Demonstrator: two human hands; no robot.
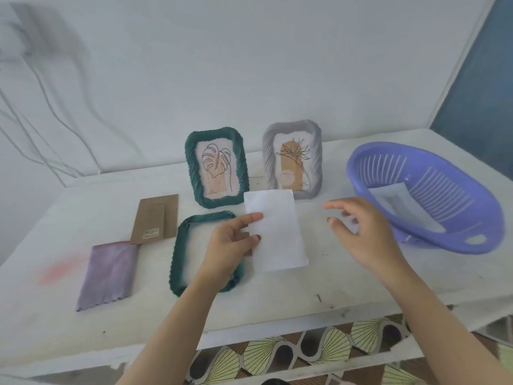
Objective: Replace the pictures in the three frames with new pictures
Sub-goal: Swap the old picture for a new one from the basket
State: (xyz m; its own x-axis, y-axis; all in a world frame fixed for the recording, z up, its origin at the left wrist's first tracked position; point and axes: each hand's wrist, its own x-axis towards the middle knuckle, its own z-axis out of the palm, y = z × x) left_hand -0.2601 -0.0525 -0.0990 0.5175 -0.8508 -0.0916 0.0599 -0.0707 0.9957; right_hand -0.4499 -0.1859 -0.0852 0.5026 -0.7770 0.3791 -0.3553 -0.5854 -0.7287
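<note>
Frames are what this job is about, and we see three on the white bench. A green frame stands up near the back edge, about in the middle, with a leaf drawing in it. Just beside it, toward the right edge, stands a grey frame with a plant drawing on a tan patch. A second green frame lies flat, closer to the front edge than the first one.

Our left grip is over the flat frame. It pinches a white sheet by its left side, thumb on top and fingers under. The sheet faces us with its plain side, so we cannot tell what is on the other side. Its top edge comes in front of the bottom of the grey frame.

Our right grip hangs in the air, between the sheet and a purple basket. It is released, with loose, bent fingers, and looks a bit blurry.

The basket sits by the right edge of the bench and has another sheet inside. A brown card back lies flat, left of the flat frame. A folded purple cloth lies near the front left corner, its top corner touching the card. Thin cables hang on the wall behind. Below the front edge we see a floor with yellow fan shapes.
</note>
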